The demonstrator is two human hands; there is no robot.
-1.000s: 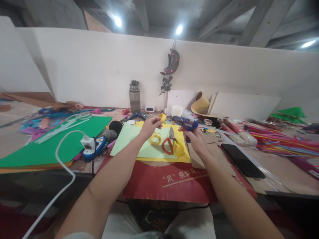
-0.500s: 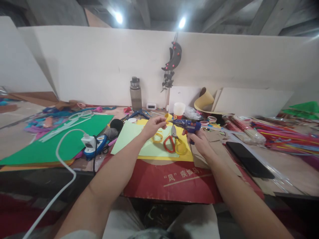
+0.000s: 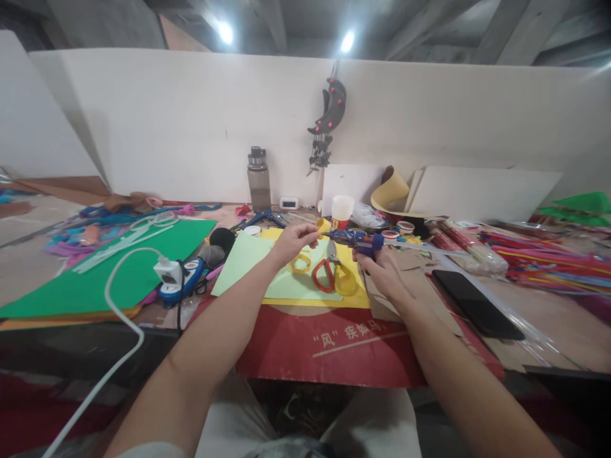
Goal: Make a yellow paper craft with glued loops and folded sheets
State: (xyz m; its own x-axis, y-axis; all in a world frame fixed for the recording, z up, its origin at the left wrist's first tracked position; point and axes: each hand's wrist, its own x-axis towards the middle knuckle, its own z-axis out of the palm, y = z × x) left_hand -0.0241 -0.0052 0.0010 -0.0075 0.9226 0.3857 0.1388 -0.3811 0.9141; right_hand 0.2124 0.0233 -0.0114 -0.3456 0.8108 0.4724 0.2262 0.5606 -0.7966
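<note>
Between the fingertips of my left hand (image 3: 296, 243) is a small curled yellow strip (image 3: 323, 225), pinched and held above the sheets. My right hand (image 3: 382, 267) is wrapped round the handle of a blue glue gun (image 3: 356, 239). Its nozzle points left and reaches the yellow strip; whether they touch I cannot tell. Under the hands lie scissors (image 3: 344, 280) with one red and one yellow handle loop. A yellow ring-shaped piece (image 3: 300, 263) rests beside them on a pale green sheet (image 3: 243, 267), which overlies a yellow sheet (image 3: 356, 301).
A red board (image 3: 329, 356) lies along the front edge. On the right are a black phone (image 3: 477, 305) and colourful pipe cleaners (image 3: 544, 261). Left are a green sheet (image 3: 143, 267) and a power strip (image 3: 184, 280) with a white cable (image 3: 114, 286). A bottle (image 3: 259, 181) stands behind.
Hands, glue gun and yellow strip stay nearly in place. The right hand's grip on the gun shifts slightly, and the whole view moves a little.
</note>
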